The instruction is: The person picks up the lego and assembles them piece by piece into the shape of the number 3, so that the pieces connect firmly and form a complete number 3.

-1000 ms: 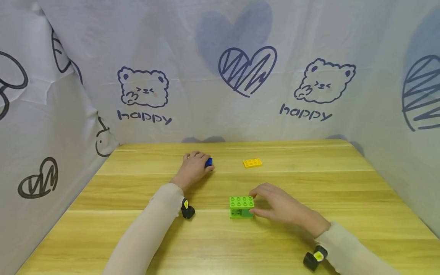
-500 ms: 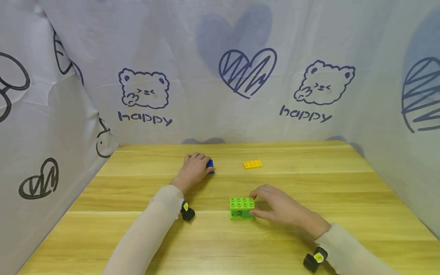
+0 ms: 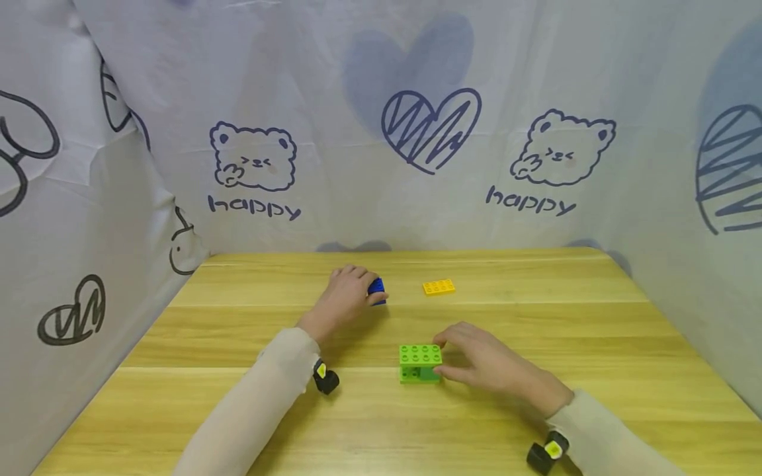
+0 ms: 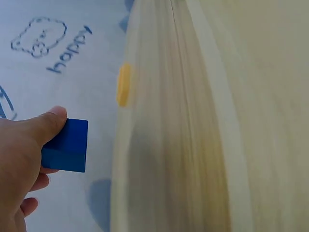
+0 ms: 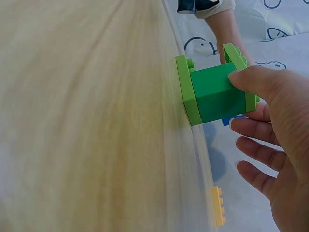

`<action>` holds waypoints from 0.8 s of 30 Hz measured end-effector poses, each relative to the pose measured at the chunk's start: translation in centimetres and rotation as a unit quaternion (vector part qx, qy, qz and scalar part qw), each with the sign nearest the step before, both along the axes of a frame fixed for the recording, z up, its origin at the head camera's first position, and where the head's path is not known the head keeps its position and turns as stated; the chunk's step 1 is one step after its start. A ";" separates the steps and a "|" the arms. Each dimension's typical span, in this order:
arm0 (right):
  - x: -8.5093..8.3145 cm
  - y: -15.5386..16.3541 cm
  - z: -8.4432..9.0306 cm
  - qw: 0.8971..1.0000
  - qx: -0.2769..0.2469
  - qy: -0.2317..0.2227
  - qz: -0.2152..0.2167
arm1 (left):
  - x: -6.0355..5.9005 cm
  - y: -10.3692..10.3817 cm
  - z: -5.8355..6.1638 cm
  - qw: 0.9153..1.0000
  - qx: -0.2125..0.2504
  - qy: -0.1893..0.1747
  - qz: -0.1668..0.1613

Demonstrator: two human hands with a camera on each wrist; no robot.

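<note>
The blue brick [image 3: 377, 289] is gripped between thumb and curled fingers of the left hand [image 3: 346, 295], and has been carried slightly rightward, toward the yellow plate [image 3: 438, 287], since a second ago; whether it is lifted off the table [image 3: 238, 396] cannot be told. The green block stack [image 3: 420, 363] is unmoved, pinched by the right hand [image 3: 483, 360] as before.

Bright even light, soft shadows, blurred wrist views
</note>
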State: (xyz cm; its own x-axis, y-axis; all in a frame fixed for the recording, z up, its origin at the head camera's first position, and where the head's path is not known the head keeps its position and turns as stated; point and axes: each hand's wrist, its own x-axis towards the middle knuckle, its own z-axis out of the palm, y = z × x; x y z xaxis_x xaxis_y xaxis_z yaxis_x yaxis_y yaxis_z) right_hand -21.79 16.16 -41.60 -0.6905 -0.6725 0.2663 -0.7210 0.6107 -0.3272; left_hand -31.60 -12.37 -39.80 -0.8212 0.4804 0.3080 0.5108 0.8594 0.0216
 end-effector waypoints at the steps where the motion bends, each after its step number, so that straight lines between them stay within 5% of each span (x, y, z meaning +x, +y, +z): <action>1: 0.0 0.0 0.0 1.000 -0.001 0.000 0.000 | 0.2 0.2 0.2 1.000 -0.002 0.007 -0.006; 15: 0.0 0.0 0.0 1.000 0.002 -0.006 -0.002 | 4.2 2.2 2.8 0.990 0.006 0.096 -0.101; 24: 0.1 0.0 0.1 1.000 -0.008 -0.004 0.003 | 6.5 3.3 3.7 0.984 0.037 0.102 -0.144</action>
